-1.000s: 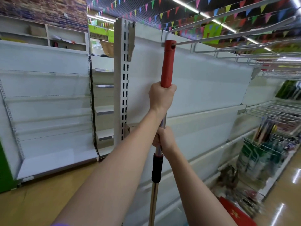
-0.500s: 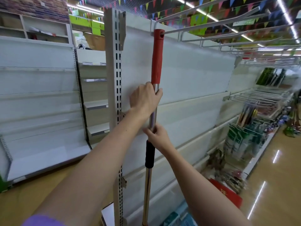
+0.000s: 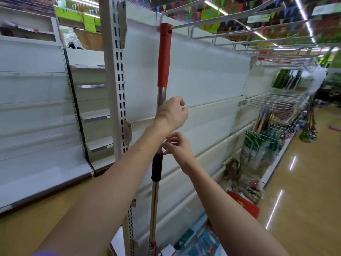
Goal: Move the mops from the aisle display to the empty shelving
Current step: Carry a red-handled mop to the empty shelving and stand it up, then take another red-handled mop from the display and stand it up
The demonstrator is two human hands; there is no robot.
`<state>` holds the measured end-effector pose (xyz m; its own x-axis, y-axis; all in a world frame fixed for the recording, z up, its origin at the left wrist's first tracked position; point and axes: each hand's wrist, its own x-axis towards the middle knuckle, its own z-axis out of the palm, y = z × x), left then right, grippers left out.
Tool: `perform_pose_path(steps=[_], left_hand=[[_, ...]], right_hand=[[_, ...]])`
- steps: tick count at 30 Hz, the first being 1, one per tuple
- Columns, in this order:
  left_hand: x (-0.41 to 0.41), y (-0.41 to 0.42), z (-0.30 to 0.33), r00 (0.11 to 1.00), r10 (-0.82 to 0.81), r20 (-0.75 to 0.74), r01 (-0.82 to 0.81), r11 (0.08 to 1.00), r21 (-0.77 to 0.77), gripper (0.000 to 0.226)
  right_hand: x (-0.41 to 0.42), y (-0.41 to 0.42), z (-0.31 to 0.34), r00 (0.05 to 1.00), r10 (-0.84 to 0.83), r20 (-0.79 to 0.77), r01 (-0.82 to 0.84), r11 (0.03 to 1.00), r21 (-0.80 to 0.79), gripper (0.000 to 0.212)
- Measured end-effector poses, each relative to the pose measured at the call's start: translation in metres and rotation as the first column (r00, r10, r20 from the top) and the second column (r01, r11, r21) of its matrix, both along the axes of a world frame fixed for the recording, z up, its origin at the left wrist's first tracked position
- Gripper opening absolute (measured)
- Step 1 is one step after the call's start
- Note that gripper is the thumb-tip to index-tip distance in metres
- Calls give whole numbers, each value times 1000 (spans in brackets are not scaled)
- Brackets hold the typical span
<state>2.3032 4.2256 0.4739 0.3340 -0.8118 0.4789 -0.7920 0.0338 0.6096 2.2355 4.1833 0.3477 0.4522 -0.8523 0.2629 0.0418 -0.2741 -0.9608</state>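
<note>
A mop handle [image 3: 163, 58] with a red top grip, steel shaft and black collar hangs upright against the empty white shelving [image 3: 203, 80]. Its hole end sits on a wire hook [image 3: 201, 23] at the top. My left hand [image 3: 172, 113] is in front of the shaft just below the red grip, its fingers loosely curled to the right of the shaft and not round it. Lower down, my right hand [image 3: 178, 146] has spread fingers, the tips touching the shaft above the black collar. The mop head is out of view below.
A slotted metal upright [image 3: 115, 80] stands just left of the mop. More wire hooks [image 3: 239, 36] run along the top to the right. Stocked wire racks [image 3: 273, 108] and goods line the aisle at right. Empty shelves [image 3: 36, 117] fill the left.
The mop's top has gone onto the hook. My left hand slid down off the red grip and let go of the shaft; my right hand opened its grip too.
</note>
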Motion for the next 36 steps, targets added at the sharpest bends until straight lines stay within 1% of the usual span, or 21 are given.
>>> perform_pose_path(steps=[2, 4, 9, 12, 15, 18, 23, 27, 31, 32, 35, 36], left_hand=[[-4, -5, -5, 999, -28, 17, 27, 999, 25, 34], [-9, -12, -12, 997, -77, 4, 77, 997, 22, 38], [-32, -44, -35, 980, -190, -68, 192, 981, 32, 37], [-62, -65, -51, 955, -283, -88, 290, 954, 82, 36], [-103, -83, -66, 918, -381, -106, 393, 912, 117, 38], [-151, -99, -79, 879, -459, -127, 472, 875, 103, 41], [-243, -124, -99, 830, -531, -171, 548, 833, 78, 37], [-339, -147, -129, 787, -582, -203, 608, 787, 100, 35], [-428, -160, -158, 760, -605, -238, 644, 751, 148, 36], [-452, -165, -165, 753, -608, -252, 652, 740, 166, 36], [-510, -179, -179, 724, -603, -335, 680, 706, 199, 34], [-526, -184, -182, 718, -602, -350, 685, 701, 200, 33]], right_hand=[[-7, -4, -1, 1000, -28, -12, 28, 1000, -13, 17], [-17, -11, -3, 997, -69, -26, 69, 998, -13, 17], [-57, -29, -18, 978, -199, -55, 202, 977, 64, 27], [-88, -39, -26, 950, -308, -57, 311, 948, 69, 31], [-132, -48, -37, 901, -421, -102, 428, 902, 61, 33], [-187, -55, -50, 844, -514, -151, 527, 848, 57, 35], [-280, -68, -77, 782, -578, -234, 599, 800, 26, 33], [-379, -75, -104, 735, -624, -265, 663, 743, 88, 33], [-481, -83, -124, 704, -668, -243, 707, 692, 147, 23], [-506, -86, -129, 688, -683, -245, 723, 672, 158, 24], [-566, -90, -140, 645, -722, -252, 764, 619, 182, 41], [-582, -92, -141, 630, -736, -249, 777, 600, 192, 43]])
